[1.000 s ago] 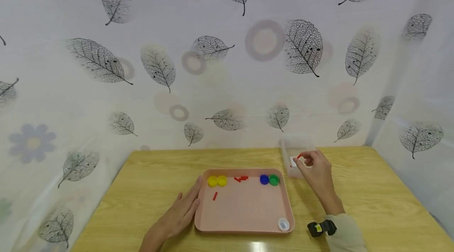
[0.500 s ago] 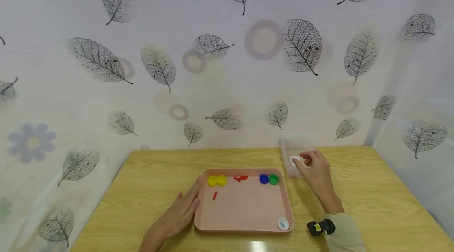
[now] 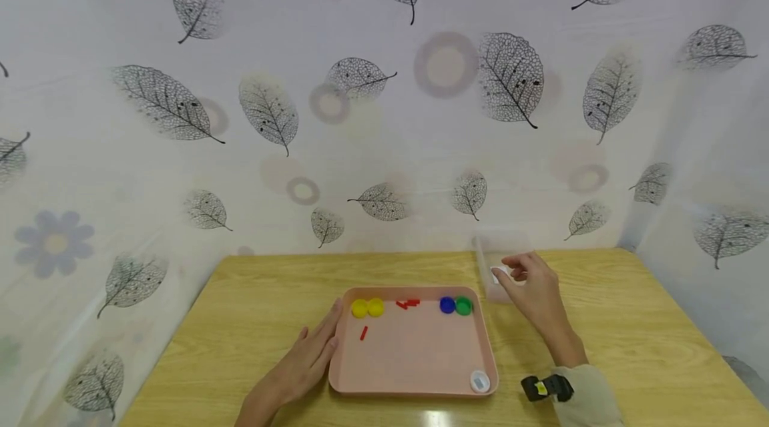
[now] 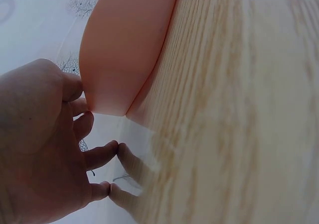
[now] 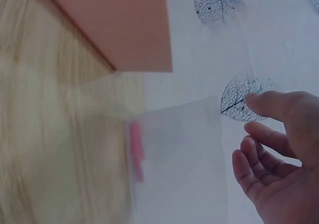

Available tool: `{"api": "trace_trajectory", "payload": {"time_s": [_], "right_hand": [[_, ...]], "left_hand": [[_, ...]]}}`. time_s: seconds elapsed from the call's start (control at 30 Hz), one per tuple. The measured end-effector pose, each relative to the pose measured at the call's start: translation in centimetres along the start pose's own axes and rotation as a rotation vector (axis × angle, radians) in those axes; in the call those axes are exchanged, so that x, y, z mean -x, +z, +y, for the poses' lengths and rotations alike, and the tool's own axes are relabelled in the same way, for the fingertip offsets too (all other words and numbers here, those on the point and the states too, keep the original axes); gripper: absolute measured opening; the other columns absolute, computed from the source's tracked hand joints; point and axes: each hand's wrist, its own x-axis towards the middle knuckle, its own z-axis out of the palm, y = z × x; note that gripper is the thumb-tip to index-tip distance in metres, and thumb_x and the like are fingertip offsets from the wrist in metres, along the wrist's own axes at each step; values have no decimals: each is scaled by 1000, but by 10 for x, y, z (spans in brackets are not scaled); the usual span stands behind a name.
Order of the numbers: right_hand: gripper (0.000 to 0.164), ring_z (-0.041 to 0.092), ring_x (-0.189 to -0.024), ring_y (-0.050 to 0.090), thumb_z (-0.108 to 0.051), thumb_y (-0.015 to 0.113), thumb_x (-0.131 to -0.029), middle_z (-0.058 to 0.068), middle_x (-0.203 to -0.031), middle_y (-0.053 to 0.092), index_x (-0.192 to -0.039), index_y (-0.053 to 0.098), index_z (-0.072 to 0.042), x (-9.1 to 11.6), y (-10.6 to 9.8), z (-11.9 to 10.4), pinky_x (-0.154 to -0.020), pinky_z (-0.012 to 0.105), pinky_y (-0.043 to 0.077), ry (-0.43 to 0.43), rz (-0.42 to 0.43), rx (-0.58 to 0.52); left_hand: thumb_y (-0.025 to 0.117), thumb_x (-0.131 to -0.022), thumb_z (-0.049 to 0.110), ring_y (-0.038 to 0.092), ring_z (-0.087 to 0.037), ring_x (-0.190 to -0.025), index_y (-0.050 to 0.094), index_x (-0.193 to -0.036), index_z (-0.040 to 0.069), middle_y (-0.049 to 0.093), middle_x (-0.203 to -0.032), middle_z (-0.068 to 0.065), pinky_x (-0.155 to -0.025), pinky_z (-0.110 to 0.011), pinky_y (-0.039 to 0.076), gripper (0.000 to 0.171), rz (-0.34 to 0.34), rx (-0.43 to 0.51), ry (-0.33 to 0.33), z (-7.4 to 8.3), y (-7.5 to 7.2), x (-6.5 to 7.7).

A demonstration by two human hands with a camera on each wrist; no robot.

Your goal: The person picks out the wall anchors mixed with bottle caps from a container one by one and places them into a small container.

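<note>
My left hand [image 3: 306,357] rests beside the pink tray [image 3: 420,355], its fingers touching the tray's left side; the left wrist view shows the fingertips at the tray wall [image 4: 119,59]. My right hand [image 3: 535,290] hovers over the translucent plastic box [image 3: 485,260], thumb and fingers apart with nothing between them. Through the box wall, blurred red sticks [image 5: 135,147] show in the right wrist view. A white piece [image 3: 496,273] lies inside the box, partly hidden by the hand. In the tray are several red sticks [image 3: 408,304] at the back and one red stick [image 3: 364,333] further forward.
Two yellow caps [image 3: 359,308] stand at the tray's back left, a blue cap [image 3: 447,305] and a green cap [image 3: 463,305] at its back right. A white round lid [image 3: 480,381] occupies the front right corner. Behind the wooden table [image 3: 264,280] hangs a leaf-printed curtain [image 3: 384,133].
One second ago my right hand pinched a red stick above the box; half a second ago it had let go, and it now stays over the box. My left hand and the tray have not moved.
</note>
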Motion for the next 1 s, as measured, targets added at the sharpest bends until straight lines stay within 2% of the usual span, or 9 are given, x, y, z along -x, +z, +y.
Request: {"api": "trace_trajectory", "payload": {"time_s": [0.4,0.57,0.67,0.8,0.9,1.0], "right_hand": [[20,17,-75,61,-4,85,-83,6,-92,64,-99,73,-3,0,8,-36,-65,25,56,-85,-74,-89],[23,15,-74,58,0,86,-81,4,-91,63,-99,72,-4,6,15,-51,-65,29,58,-119,-90,-153],[26,14,-74,58,3,86,-78,3,-90,62,-99,72,-5,11,23,-62,-65,32,58,-141,-113,-193],[28,15,-73,59,3,87,-78,0,-90,60,-99,72,-5,18,37,-75,-62,30,56,-155,-165,-230],[26,17,-70,58,-2,87,-79,3,-88,60,-99,71,-5,25,49,-85,-60,28,54,-146,-212,-256],[22,16,-68,59,-8,88,-80,4,-84,62,-96,73,-7,30,59,-94,-60,26,53,-146,-232,-236]], "left_hand": [[36,-114,25,24,-33,-152,12,-166,14,14,-171,-3,-113,-77,10,58,14,-10,8,4,-1,2],[35,-114,26,24,-33,-152,11,-166,16,14,-171,-2,-114,-77,10,58,14,-15,6,4,0,2],[35,-114,26,24,-33,-152,11,-166,17,14,-171,-2,-114,-76,10,58,17,-12,5,4,-1,2],[35,-114,26,24,-33,-152,11,-166,17,14,-170,-2,-114,-76,9,58,12,-8,5,4,-1,2],[35,-114,25,23,-34,-152,11,-166,16,13,-170,-4,-113,-77,8,58,8,1,6,4,-1,2],[35,-114,24,23,-36,-152,11,-166,16,13,-170,-4,-113,-78,8,58,9,9,5,5,-1,2]]}}
